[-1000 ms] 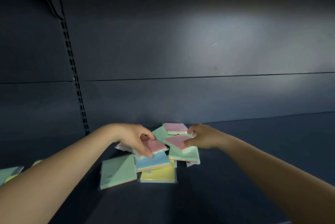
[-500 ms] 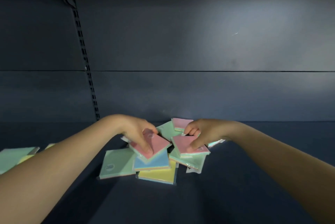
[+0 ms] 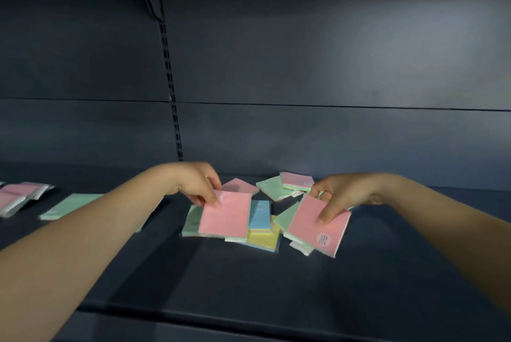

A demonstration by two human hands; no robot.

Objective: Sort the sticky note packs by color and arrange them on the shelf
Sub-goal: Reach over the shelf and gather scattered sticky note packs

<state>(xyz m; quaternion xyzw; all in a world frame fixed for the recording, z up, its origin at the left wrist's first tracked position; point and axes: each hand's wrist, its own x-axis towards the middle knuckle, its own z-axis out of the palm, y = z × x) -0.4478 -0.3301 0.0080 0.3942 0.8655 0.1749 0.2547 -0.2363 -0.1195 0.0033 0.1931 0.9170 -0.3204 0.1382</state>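
Both hands have just lifted pink packs off the mixed pile [image 3: 260, 220] on the shelf [image 3: 249, 286]. The left hand [image 3: 197, 185] pinches one pack [image 3: 225, 213], the right hand [image 3: 338, 197] another [image 3: 312, 224]; they likely go left, to the pink group [image 3: 16, 196].

Both forearms [image 3: 83, 231] are bare (no sleeves or jewellery visible) to the wrists.

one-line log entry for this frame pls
left hand: grips pink pack | right hand: grips second pink pack | mixed pile: unsorted on shelf
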